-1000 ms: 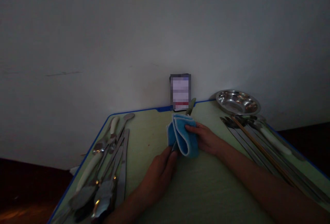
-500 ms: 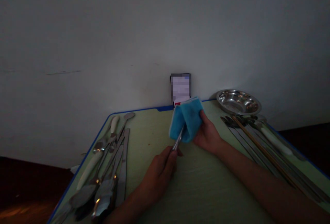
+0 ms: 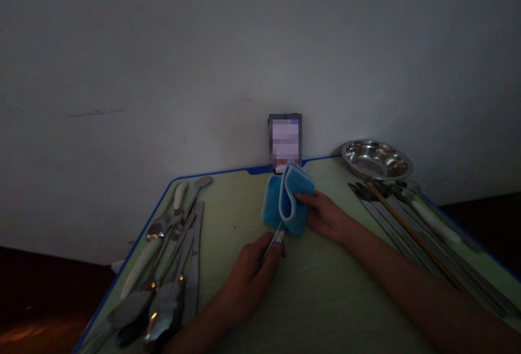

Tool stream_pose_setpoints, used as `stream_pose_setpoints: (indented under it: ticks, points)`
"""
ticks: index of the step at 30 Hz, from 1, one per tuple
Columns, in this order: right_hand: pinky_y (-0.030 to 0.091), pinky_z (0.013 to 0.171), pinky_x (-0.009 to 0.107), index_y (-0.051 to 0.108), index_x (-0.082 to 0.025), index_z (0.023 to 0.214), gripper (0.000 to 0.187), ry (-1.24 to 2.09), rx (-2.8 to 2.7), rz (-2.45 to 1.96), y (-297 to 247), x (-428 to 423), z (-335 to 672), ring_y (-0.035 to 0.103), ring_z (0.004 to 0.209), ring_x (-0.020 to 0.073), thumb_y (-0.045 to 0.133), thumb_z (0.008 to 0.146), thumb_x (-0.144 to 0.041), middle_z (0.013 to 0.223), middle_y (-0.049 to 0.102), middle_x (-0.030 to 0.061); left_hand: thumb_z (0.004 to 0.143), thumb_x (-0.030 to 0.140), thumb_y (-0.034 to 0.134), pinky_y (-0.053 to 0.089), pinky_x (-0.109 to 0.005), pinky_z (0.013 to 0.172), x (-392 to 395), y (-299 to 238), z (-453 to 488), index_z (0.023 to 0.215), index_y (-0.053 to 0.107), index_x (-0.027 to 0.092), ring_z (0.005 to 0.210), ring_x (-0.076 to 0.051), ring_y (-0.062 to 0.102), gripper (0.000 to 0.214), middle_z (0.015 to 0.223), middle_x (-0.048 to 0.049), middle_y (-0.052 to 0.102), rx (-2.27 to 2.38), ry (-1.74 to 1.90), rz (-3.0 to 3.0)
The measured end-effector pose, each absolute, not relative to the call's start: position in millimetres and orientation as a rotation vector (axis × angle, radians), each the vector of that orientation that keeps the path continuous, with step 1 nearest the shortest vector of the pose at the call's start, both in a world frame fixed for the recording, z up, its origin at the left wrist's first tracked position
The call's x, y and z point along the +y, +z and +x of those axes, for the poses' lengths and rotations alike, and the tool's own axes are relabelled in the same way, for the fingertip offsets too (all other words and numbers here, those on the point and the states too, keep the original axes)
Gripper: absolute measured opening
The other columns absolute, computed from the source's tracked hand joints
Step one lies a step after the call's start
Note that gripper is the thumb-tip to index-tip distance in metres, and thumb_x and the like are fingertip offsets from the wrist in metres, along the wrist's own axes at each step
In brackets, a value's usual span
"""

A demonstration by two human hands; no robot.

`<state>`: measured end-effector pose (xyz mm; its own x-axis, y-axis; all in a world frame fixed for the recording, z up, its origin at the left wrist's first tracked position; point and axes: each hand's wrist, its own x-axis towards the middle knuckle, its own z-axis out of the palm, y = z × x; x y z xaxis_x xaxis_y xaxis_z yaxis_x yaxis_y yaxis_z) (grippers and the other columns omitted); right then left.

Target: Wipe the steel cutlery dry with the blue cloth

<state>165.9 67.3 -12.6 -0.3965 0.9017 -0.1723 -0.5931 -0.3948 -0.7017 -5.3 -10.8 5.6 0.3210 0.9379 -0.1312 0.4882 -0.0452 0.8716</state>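
Note:
Over the middle of the table, my left hand (image 3: 258, 267) is closed round the handle of a piece of metal cutlery (image 3: 277, 236). Its far end is hidden in a folded blue cloth (image 3: 299, 191) with a pale edge, so I cannot tell its kind. My right hand (image 3: 325, 214) grips the cloth from the right, thumb on top and the other fingers mostly behind it. The cloth is bent around the cutlery.
Spoons, knives and other cutlery (image 3: 179, 251) lie heaped at the table's left. More cutlery and chopsticks (image 3: 407, 223) lie at the right, below a shiny metal bowl (image 3: 376, 159). A blurred-out phone-like screen (image 3: 285, 139) leans on the wall (image 3: 260, 44) behind the green table (image 3: 228, 202).
The cloth has turned and shifted slightly down toward my left hand, and its fold now faces me. My right thumb has moved onto its front. Both hands keep their hold.

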Motion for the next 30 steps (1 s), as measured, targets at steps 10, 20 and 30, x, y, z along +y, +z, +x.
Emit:
stream_pose_setpoints:
  ticks: [10,20,30]
  points:
    - [0.050,0.070,0.029,0.063,-0.014,0.084,0.021,1.959,-0.724,-0.737,-11.2,65.6,168.4,0.063,0.064,0.0139,0.065,0.062,-0.012,0.073,0.069,0.0019,0.089,0.040,0.033,0.033,-0.023,0.054,-9.9,10.2,-3.7,0.067,0.048,0.018,0.056,-0.013,0.046,0.035,0.056,0.0040,0.045,1.282,0.546,1.681]
    - [0.048,0.052,0.022,0.063,-0.015,0.077,0.029,1.953,-0.806,-0.802,-12.8,64.0,172.1,0.059,0.053,0.0109,0.057,0.052,-0.002,0.066,0.067,-0.0017,0.090,0.041,0.033,0.030,-0.024,0.053,-9.8,6.8,-4.5,0.070,0.046,0.018,0.055,-0.011,0.042,0.033,0.059,0.0047,0.042,1.251,0.528,1.722]
    - [0.051,0.072,0.031,0.063,-0.017,0.084,0.023,1.976,-0.718,-0.743,-14.2,65.2,169.5,0.065,0.068,0.0155,0.067,0.067,-0.032,0.073,0.069,0.0016,0.091,0.040,0.030,0.031,-0.024,0.055,-9.1,5.7,-4.6,0.073,0.048,0.017,0.056,-0.011,0.043,0.034,0.061,0.0043,0.042,1.214,0.496,1.800]
